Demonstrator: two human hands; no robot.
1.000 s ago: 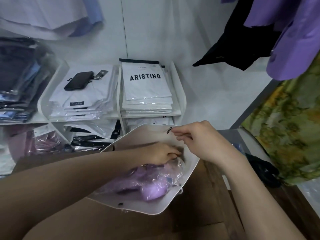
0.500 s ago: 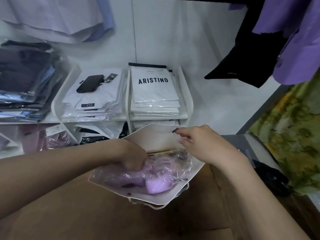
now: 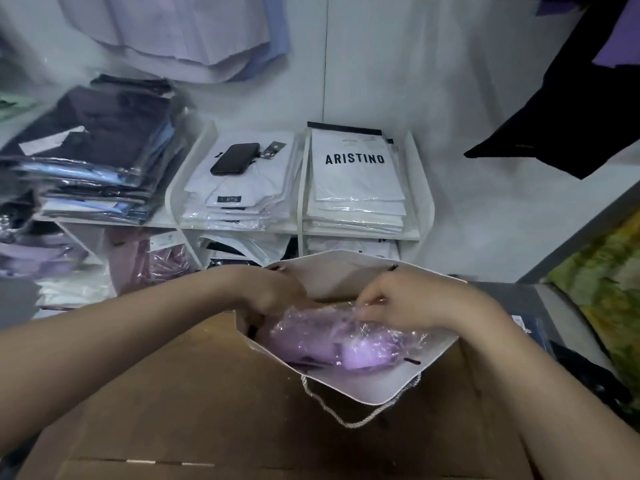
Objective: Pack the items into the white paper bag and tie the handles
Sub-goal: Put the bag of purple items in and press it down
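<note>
The white paper bag (image 3: 367,384) stands open on a cardboard box, its near rope handle (image 3: 349,415) hanging over the front. Inside lies a purple garment in clear plastic wrap (image 3: 346,341), filling most of the opening. My left hand (image 3: 277,292) reaches into the bag's left side, fingers curled on the wrap's far left edge. My right hand (image 3: 405,303) presses on the wrap's far right part, fingers pinching the plastic. The bag's far wall (image 3: 339,271) rises behind both hands.
The cardboard box (image 3: 207,393) takes up the foreground. Behind it stands a white shelf (image 3: 422,202) with stacked wrapped shirts (image 3: 356,188) and a black phone (image 3: 235,158). Dark wrapped clothes (image 3: 97,150) pile at left. Hanging garments (image 3: 571,109) and patterned cloth (image 3: 609,282) crowd the right.
My right hand came off the bag's far rim and dropped onto the wrapped garment. My left hand slid further left inside the bag. The garment sits deeper and flatter.
</note>
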